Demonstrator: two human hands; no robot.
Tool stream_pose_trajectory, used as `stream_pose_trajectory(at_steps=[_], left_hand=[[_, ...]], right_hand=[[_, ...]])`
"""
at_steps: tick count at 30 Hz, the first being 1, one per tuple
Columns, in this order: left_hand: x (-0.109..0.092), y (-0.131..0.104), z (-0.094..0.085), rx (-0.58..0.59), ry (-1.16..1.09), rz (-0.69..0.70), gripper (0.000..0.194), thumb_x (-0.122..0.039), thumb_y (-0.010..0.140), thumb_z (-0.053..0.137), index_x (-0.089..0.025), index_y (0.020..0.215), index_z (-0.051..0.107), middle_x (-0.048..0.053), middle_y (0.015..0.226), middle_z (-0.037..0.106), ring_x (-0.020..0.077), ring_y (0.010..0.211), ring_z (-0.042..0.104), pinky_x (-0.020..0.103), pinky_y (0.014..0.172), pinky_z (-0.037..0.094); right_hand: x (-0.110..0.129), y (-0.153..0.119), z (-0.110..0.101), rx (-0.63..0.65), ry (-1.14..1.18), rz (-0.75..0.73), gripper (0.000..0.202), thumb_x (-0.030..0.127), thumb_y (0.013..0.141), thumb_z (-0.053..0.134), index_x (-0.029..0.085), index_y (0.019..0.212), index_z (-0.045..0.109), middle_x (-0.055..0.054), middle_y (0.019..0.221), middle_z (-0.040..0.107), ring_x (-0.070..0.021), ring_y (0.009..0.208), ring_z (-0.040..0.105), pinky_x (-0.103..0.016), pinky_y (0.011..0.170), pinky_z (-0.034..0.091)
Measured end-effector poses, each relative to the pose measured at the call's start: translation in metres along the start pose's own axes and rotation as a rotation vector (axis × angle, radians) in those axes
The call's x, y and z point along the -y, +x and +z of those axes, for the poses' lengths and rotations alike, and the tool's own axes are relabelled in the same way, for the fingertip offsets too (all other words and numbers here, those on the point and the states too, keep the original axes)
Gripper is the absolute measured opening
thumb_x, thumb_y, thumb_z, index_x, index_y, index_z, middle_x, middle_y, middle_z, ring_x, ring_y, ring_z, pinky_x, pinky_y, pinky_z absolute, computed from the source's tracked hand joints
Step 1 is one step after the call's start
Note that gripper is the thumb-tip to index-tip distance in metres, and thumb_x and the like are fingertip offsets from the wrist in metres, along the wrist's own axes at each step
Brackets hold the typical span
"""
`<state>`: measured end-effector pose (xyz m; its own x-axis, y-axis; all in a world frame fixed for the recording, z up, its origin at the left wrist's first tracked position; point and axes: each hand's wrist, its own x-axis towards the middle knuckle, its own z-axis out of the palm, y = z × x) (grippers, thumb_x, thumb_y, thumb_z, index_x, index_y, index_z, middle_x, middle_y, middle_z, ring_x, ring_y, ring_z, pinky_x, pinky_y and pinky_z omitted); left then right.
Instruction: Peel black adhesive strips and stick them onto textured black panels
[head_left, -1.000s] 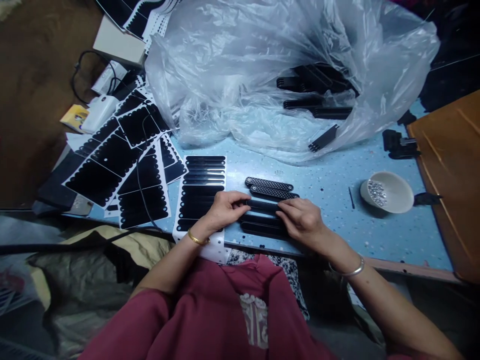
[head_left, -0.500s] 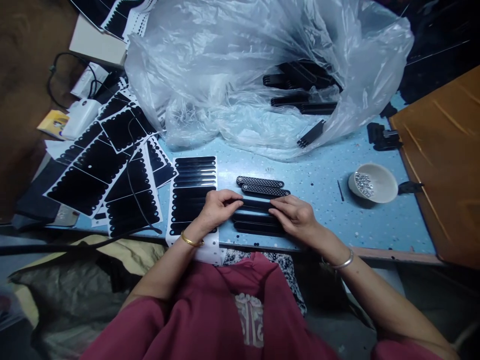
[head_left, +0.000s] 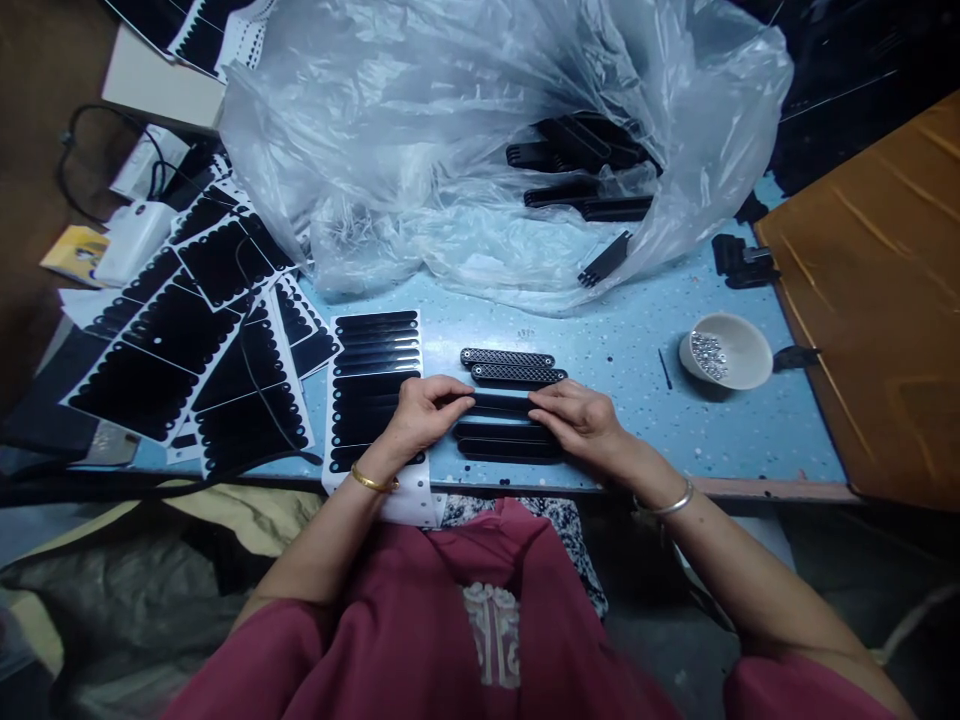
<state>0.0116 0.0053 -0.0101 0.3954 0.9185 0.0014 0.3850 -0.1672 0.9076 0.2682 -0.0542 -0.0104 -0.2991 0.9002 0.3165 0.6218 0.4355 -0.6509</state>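
Note:
My left hand (head_left: 421, 412) and my right hand (head_left: 578, 420) pinch the two ends of a long black strip (head_left: 501, 404) lying on the blue table (head_left: 622, 350). Two more smooth black strips (head_left: 504, 442) lie just nearer me, under my fingers. Beyond the held strip sit two textured dark strips (head_left: 514, 367), side by side. A white sheet of black oblong stickers (head_left: 373, 360) lies under my left wrist.
A big clear plastic bag (head_left: 465, 150) with black comb-like parts (head_left: 581, 165) fills the back. Sticker sheets (head_left: 195, 330) and a black cable spread at left. A white bowl of small metal pieces (head_left: 724, 351) and a brown board (head_left: 885, 300) are at right.
Both hands keep the same grip on the strip. Only my head has shifted, so the whole scene slides left and slightly up in the picture.

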Motion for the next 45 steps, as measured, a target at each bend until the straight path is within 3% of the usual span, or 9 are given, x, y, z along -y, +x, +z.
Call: stream_pose_trajectory(at_steps=[9,16,20,32,36,45], left_hand=[[0.001,0.0,0.001,-0.007,-0.014,0.002,0.013,-0.023,0.077,0.071,-0.015,0.085,0.077,0.008,0.082,0.077,0.019,0.074,0.071,0.028,0.07,0.057],[0.001,0.001,0.001,-0.001,-0.008,0.003,0.012,-0.022,0.076,0.072,-0.015,0.084,0.077,0.008,0.082,0.076,0.0183,0.072,0.07,0.026,0.066,0.056],[0.001,0.001,0.002,0.002,-0.012,0.0,0.012,-0.023,0.076,0.072,-0.014,0.083,0.076,0.008,0.081,0.076,0.0185,0.072,0.07,0.026,0.066,0.056],[-0.001,0.001,0.002,0.001,-0.042,-0.032,0.013,-0.022,0.074,0.072,-0.014,0.083,0.077,0.009,0.079,0.076,0.0184,0.069,0.069,0.026,0.063,0.054],[-0.002,0.002,0.002,0.003,-0.047,-0.046,0.013,-0.022,0.074,0.072,-0.014,0.082,0.077,0.008,0.08,0.076,0.0181,0.069,0.069,0.026,0.063,0.053],[0.001,0.002,0.005,-0.024,-0.056,-0.059,0.014,-0.023,0.073,0.072,-0.014,0.082,0.077,0.008,0.077,0.076,0.0181,0.068,0.069,0.026,0.062,0.054]], right_hand=[[0.004,0.0,0.0,-0.032,-0.044,-0.052,0.021,0.022,0.093,0.057,0.017,0.108,0.071,-0.01,0.09,0.074,-0.0188,0.079,0.068,-0.035,0.07,0.058],[0.005,-0.005,0.005,-0.102,-0.315,-0.223,0.02,0.016,0.091,0.059,0.016,0.108,0.069,-0.012,0.101,0.075,-0.0219,0.088,0.072,-0.035,0.072,0.058],[0.004,-0.002,0.003,-0.083,-0.43,-0.276,0.017,0.017,0.092,0.058,0.014,0.105,0.069,-0.013,0.103,0.075,-0.0227,0.089,0.072,-0.035,0.071,0.056],[0.007,0.001,-0.001,-0.06,-0.496,-0.358,0.015,0.016,0.093,0.055,0.014,0.101,0.067,-0.014,0.103,0.074,-0.0236,0.088,0.069,-0.035,0.064,0.05],[0.009,0.001,0.001,-0.023,-0.488,-0.32,0.016,0.016,0.093,0.052,0.012,0.098,0.067,-0.016,0.097,0.073,-0.0244,0.087,0.067,-0.037,0.068,0.051],[0.004,-0.002,-0.013,0.073,-0.161,-0.024,0.006,0.018,0.086,0.059,0.015,0.087,0.063,-0.016,0.096,0.07,-0.0254,0.088,0.067,-0.04,0.074,0.057]])
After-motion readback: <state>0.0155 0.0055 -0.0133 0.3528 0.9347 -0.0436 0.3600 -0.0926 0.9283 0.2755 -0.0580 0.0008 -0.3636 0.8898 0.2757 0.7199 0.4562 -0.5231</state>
